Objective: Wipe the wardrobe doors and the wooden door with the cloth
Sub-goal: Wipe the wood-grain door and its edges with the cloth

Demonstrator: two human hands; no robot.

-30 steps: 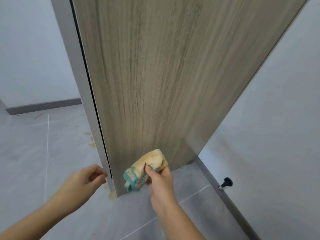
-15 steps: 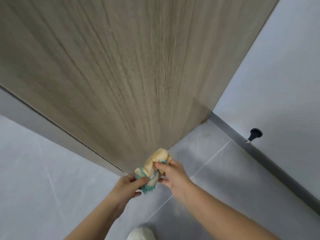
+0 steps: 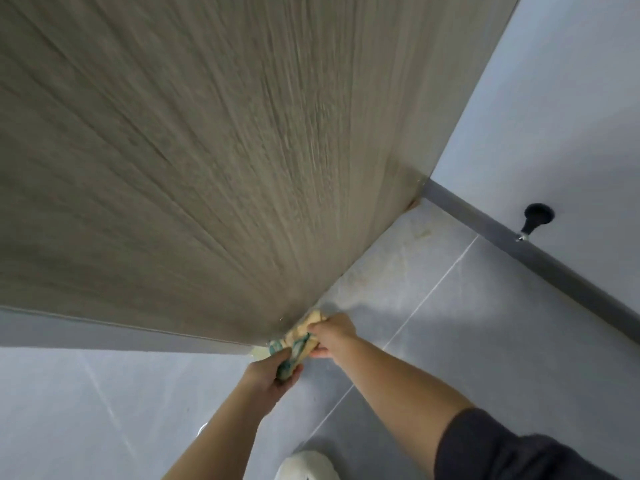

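Note:
The wooden door (image 3: pixel 214 161) fills the upper left of the head view, grey-brown with a fine grain, its bottom edge just above the floor. A bunched yellow and teal cloth (image 3: pixel 298 339) sits at the door's bottom corner. My right hand (image 3: pixel 332 336) grips the cloth's upper, yellow end close to the door. My left hand (image 3: pixel 272 374) grips its lower, teal end from below. Both hands hold the same cloth between them.
Grey floor tiles (image 3: pixel 433 327) lie below, with yellowish marks near the door's hinge side. A dark skirting board (image 3: pixel 540 261) runs along the white wall at right, with a black door stopper (image 3: pixel 535 218) on it. A white shoe (image 3: pixel 306 467) shows at the bottom.
The left hand came in from the left and took hold of the cloth's teal end. The view swung down and closer to the door's bottom corner, and the cloth moved lower.

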